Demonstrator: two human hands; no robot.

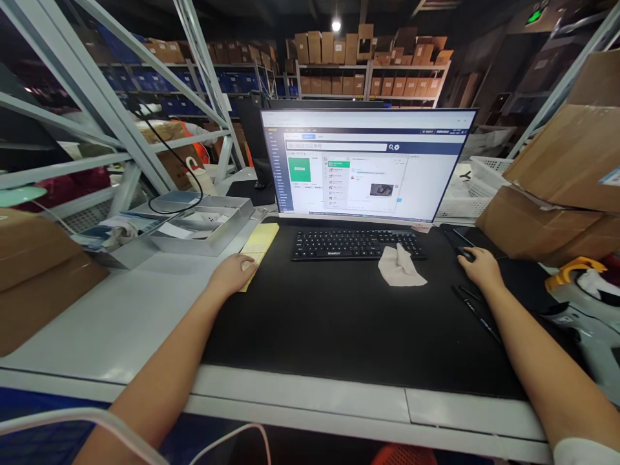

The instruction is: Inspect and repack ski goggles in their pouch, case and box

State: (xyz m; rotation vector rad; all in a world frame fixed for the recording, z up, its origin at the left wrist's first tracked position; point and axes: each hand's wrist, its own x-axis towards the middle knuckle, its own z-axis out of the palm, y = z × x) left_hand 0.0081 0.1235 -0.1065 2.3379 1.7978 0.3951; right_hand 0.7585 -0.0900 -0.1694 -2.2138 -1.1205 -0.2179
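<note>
My left hand (231,275) lies at the left edge of a yellow sheet of paper (261,240), its fingers curled in and pressed onto it. The sheet slants across the edge of the black desk mat (329,323). On the right, my right hand (480,268) is closed over a dark computer mouse (465,254), only partly visible under the fingers. Between the hands stands a black keyboard (339,245), with a crumpled tissue (401,266) over its lower right edge. Behind it a lit monitor (358,174) shows a web page and a chat window.
Pens (477,313) lie beside my right forearm. A handheld scanner (586,310) and stacked cardboard boxes (547,223) stand at right. On the left are a grey tray (208,242) with papers and another cardboard box (39,278). A white cable (87,416) crosses the lower left foreground.
</note>
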